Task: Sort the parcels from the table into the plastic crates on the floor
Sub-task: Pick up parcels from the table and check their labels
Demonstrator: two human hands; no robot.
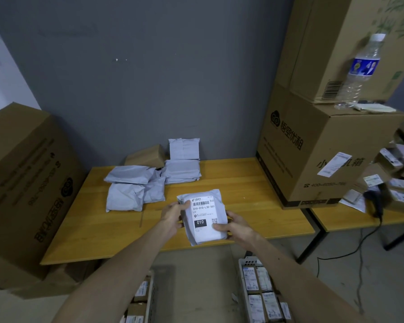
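Forearms [117, 264] reach out over floor crates [242, 271], both part-filled. Fingers [184, 204] of left hand [173, 217] and right hand [237, 229] pinch white parcel [203, 217] by its side edges, thumbs on top, label face-up — likely for reading sort code. Printed: "010-010-L30-551", black box "010". Parcel held over worktop [243, 183] front edge — grey parcels [131, 183] heaped behind.

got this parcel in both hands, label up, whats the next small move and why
Probably lower the parcel toward the left crate or right crate: left hand and right hand grip it, its label reads 010, and it hangs over the table edge. Which crate takes 010 I cannot tell.
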